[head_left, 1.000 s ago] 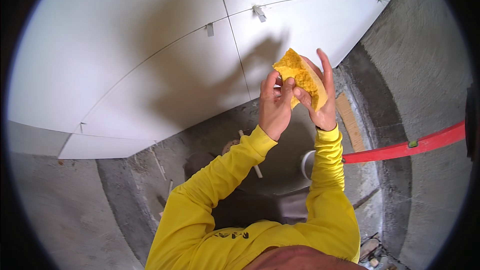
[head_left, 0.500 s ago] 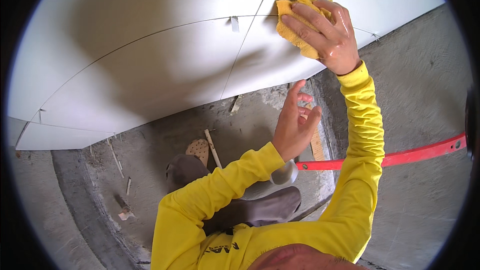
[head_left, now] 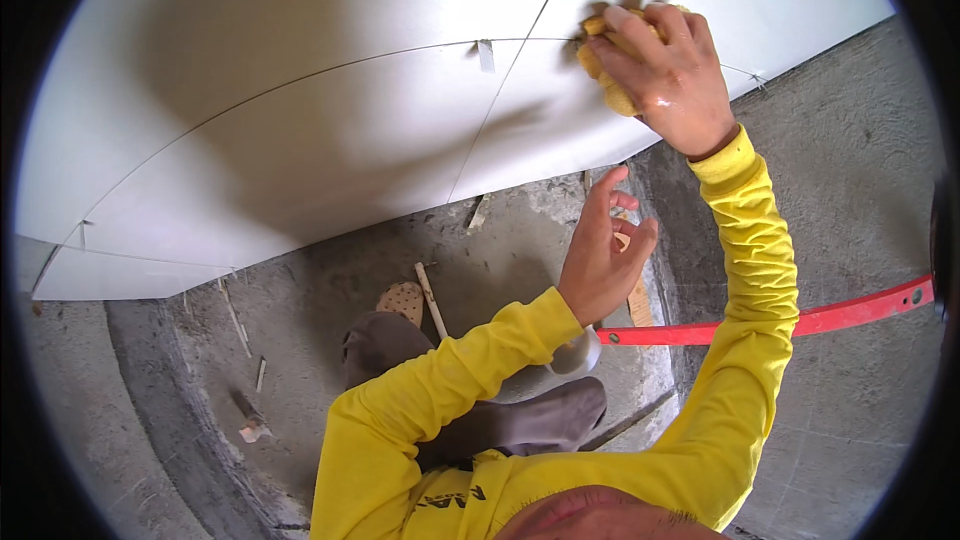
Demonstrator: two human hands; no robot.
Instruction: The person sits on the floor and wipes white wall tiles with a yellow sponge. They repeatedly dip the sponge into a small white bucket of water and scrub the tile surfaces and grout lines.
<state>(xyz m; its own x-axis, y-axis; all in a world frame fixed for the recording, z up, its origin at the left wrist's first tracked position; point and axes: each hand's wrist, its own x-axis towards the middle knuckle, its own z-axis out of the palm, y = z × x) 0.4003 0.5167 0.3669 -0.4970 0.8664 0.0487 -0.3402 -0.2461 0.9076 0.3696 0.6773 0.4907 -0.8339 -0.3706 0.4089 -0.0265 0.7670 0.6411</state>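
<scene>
My right hand (head_left: pixel 682 75) grips a bunched yellow cloth (head_left: pixel 612 90) against the white tiled wall (head_left: pixel 370 90), just right of where two tile joints cross. The cloth is crumpled under the fingers and partly hidden by them; the back of the hand looks wet. Lower down, my left hand (head_left: pixel 603 248) hangs in the air in front of the wall's bottom edge. Its fingers are loosely bent and apart, with nothing seen in them. A small grey clip (head_left: pixel 486 56) sticks out of the horizontal joint, left of the cloth.
A red spirit level (head_left: pixel 850 317) stretches right from behind my right forearm. Below my left wrist is a rounded pale grey object (head_left: pixel 576 353), near a wooden strip (head_left: pixel 640 302). A pale stick (head_left: pixel 431 298) lies beside my perforated shoe (head_left: pixel 402 301). Scraps litter the rough concrete floor (head_left: pixel 310 340).
My right hand has shifted slightly right along the wall, and the cloth has become more bunched under its fingers. The left hand has also drifted a little right and down, still loosely bent.
</scene>
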